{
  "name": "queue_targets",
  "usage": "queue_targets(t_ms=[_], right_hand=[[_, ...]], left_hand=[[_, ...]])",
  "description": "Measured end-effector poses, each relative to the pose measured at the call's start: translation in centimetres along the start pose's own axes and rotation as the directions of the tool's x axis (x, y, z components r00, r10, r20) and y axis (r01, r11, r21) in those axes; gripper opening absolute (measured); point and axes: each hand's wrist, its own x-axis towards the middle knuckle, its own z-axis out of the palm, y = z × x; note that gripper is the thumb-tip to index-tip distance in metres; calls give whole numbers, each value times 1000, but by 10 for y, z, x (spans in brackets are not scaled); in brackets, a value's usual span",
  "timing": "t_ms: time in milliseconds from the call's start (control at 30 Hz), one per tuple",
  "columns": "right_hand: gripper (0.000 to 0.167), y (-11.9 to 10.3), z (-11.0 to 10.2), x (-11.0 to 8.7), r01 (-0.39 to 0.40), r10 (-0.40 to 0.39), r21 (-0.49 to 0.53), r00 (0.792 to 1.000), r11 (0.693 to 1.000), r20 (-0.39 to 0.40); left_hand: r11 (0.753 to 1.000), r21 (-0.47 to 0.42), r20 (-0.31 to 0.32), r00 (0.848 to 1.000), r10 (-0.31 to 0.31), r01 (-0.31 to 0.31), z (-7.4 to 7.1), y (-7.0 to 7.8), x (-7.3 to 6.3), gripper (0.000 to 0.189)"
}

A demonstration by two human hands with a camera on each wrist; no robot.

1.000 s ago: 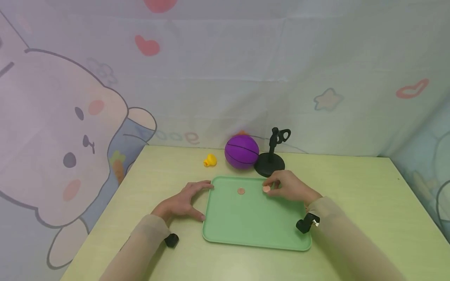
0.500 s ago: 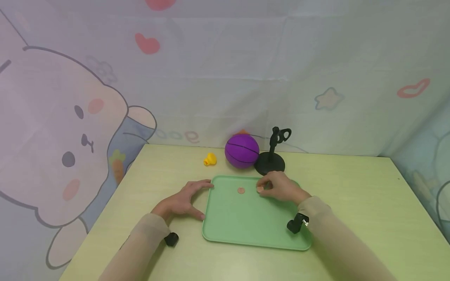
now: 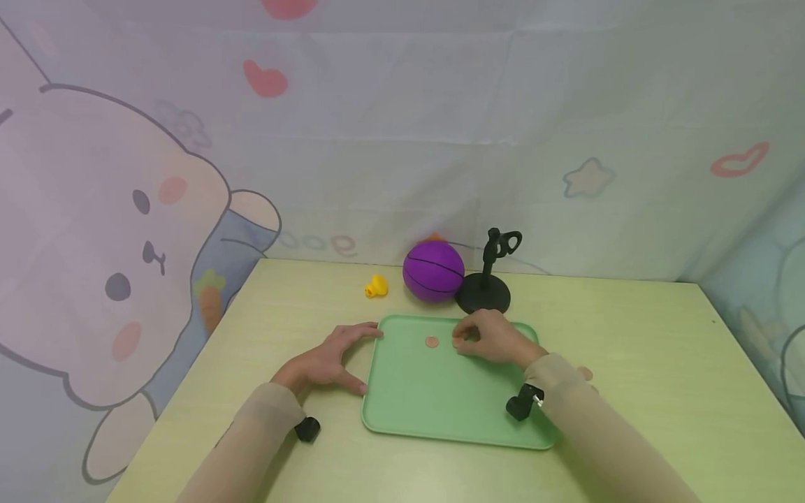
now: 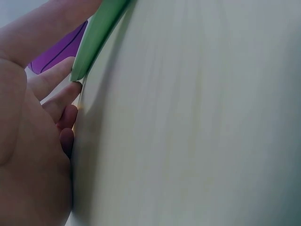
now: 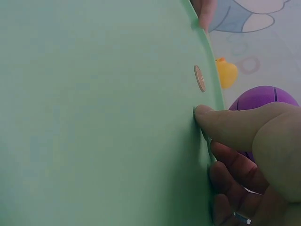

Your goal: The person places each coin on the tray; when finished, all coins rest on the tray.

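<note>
A light green tray (image 3: 440, 402) lies on the table. On it, toward the back, rests a copper-coloured coin (image 3: 431, 341), which also shows in the right wrist view (image 5: 200, 78). Just right of that coin, my right hand (image 3: 493, 339) is low over the tray, thumb and fingers pinching a second coin (image 3: 455, 342) that they mostly hide. My left hand (image 3: 327, 360) is spread at the tray's left side, thumb and fingertips at the rim (image 4: 94, 42).
Beyond the tray stand a yellow rubber duck (image 3: 376, 286), a purple ball (image 3: 433, 271) and a black stand (image 3: 483, 293) with a round base. Copper-coloured discs (image 3: 586, 374) peek out beside the right sleeve. A printed cloth (image 3: 402, 140) hangs behind the table.
My right hand has moved left across the tray with the pinched coin, closer to the coin lying there. Discs beside the right sleeve have come into view. My left hand stays put.
</note>
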Motion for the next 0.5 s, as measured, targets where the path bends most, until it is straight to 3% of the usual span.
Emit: queue_targets(t_ms=[500], right_hand=[[9, -8, 1, 3, -42, 42, -32, 999, 999, -26]], left_hand=[[1000, 0, 1, 1000, -20, 20, -1, 0, 0, 100]])
